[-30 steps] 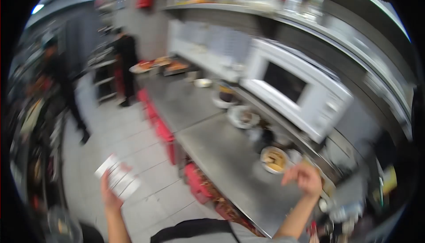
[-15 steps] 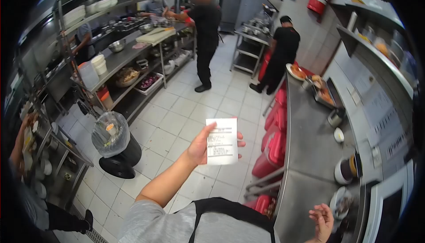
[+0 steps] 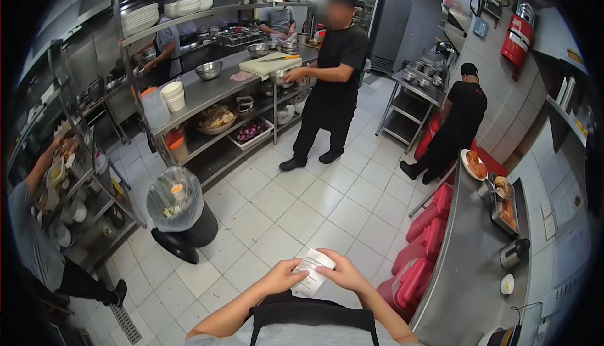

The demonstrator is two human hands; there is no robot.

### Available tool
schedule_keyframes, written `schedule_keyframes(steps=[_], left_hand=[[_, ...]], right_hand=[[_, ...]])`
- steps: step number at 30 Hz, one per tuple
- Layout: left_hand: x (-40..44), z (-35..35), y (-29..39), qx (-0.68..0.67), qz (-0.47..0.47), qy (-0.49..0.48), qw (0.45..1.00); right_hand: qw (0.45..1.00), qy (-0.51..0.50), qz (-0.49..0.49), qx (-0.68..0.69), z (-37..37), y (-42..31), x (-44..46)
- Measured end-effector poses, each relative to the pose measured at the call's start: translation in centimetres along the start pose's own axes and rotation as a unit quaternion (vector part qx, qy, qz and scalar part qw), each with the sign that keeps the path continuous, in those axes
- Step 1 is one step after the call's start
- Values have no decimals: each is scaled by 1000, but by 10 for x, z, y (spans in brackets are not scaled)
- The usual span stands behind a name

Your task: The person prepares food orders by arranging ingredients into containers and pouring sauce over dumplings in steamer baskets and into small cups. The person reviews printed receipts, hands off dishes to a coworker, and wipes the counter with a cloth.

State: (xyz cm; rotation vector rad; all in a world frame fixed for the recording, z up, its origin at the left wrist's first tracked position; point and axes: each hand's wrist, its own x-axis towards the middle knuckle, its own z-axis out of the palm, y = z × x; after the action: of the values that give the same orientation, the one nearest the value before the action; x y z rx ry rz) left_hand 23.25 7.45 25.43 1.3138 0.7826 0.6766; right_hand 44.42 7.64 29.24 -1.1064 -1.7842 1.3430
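A white printed paper slip [image 3: 311, 274], like an order ticket, is held low in front of my chest. My left hand [image 3: 281, 278] grips its left side, thumb lying over the printed face. On the opposite side my right hand [image 3: 343, 272] pinches the upper right part, thumb on the front. The fingers behind the paper are hidden. The slip is tilted and looks partly bent or folded between the two hands.
To the right runs a steel counter [image 3: 462, 245] with a plate of food [image 3: 474, 164] and red bins [image 3: 418, 255] beneath. A lined trash can [image 3: 182, 204] stands left, before a steel prep table [image 3: 217, 97]. A co-worker [image 3: 336, 75] holds a metal bowl; others work nearby.
My right hand has come from over the counter to the slip and grips it. My left hand has lowered the slip toward my chest. The view has turned; the standing co-worker now holds a bowl.
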Motion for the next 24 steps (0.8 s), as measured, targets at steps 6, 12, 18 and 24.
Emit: schedule_keyframes(steps=[6,12,18,24], left_hand=[[92,-68,37,-52,46,52,996],[223,-132,64,171,121,-136,968],[363,-123,75,140,49,-202,968],[502,-99,99,110,100,-212,966]], right_hand=[[988,98,-90,-83,-44,21,107],[966,206,57,144,-134,58,142],[933,294,167,125,-199,180,135],[946,73,301,98,-262,329,202]])
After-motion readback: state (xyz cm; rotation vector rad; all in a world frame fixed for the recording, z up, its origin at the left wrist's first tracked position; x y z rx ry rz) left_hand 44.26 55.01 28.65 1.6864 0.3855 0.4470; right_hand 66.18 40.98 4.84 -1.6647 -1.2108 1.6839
